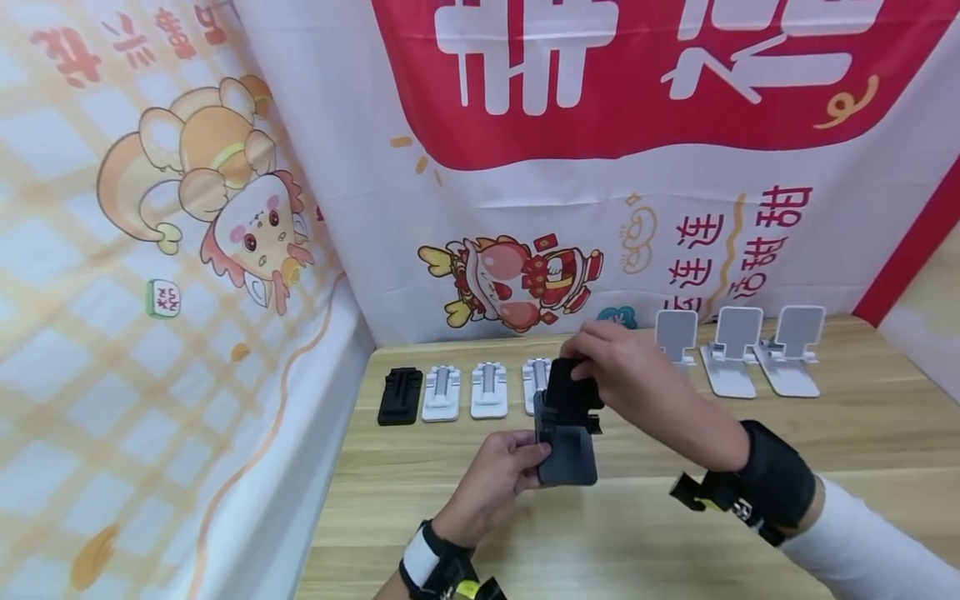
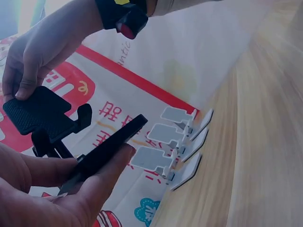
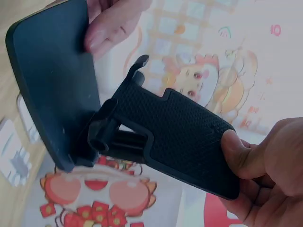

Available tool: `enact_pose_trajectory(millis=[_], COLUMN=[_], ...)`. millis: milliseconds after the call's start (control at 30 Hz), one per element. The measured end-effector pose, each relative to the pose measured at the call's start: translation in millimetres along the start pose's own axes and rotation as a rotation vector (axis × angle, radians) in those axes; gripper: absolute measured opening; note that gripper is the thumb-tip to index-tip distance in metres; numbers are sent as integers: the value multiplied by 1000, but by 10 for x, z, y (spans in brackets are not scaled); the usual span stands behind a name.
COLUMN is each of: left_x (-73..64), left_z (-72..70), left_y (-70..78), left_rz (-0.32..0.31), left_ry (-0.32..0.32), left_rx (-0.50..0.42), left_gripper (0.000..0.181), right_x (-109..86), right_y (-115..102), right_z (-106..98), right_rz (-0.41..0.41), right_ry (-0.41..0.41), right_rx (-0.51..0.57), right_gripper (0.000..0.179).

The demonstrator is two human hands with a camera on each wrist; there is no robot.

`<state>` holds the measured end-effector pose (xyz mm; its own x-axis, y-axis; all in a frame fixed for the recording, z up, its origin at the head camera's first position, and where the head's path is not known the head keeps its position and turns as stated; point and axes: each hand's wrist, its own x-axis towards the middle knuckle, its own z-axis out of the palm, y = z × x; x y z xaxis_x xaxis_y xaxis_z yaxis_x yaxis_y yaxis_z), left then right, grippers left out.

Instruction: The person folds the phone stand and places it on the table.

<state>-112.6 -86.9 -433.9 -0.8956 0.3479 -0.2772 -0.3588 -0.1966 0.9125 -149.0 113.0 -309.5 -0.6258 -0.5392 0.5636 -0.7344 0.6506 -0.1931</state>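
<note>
A black folding phone stand is held above the table between both hands, its hinged parts spread apart. My left hand grips the flat base along its edge, thumb on one face and fingers on the other. At the upper end, my right hand pinches the textured support plate at its outer edge. The plate stands at an angle to the base, with the short hinge arm showing between them. Two small hooked lips stick out from the plate's lower side.
On the wooden table, a folded black stand and several folded white stands form a row at the back left. Three unfolded white stands stand at the back right. Printed cloth hangs behind and on the left.
</note>
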Motion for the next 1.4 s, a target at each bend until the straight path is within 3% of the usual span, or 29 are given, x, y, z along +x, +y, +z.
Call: enact_pose_trajectory(millis=[133,233,400,533,667,900,1033,1200,1300,1400], left_x=[-78,-116,-188,-260,-313,-388,-413,-392,-350,-306], left_z=[12,20,28,54,96,144,180,186,156,117], left_y=[-19,-19,45,127,205,283,305,308,287,252], left_rz=[-12,-3,-1,-5,-1,-7,-6,3,13,17], left_ry=[-20,-32,-34,-32,-31,-55,-70,-60,-33,-4], left_rx=[25,6,-86,-77,-39,-35,-36,-31,-16,-4], left_gripper=[29,32,38,38,38,35,35,34,32,31], right_x=[-65,-124,-241,-288,-286,-267,-257,-229,-171,-89], right_y=[-24,27,131,120,57,20,26,26,22,3], right_z=[53,109,229,315,299,284,303,285,245,179], right_rz=[-20,87,323,380,392,332,307,298,265,163], right_ry=[42,49,-87,-189,-183,-55,13,6,22,90], right_rx=[57,181,521,672,661,534,523,513,411,278], right_gripper=[15,27,62,61,51,40,37,39,48,53])
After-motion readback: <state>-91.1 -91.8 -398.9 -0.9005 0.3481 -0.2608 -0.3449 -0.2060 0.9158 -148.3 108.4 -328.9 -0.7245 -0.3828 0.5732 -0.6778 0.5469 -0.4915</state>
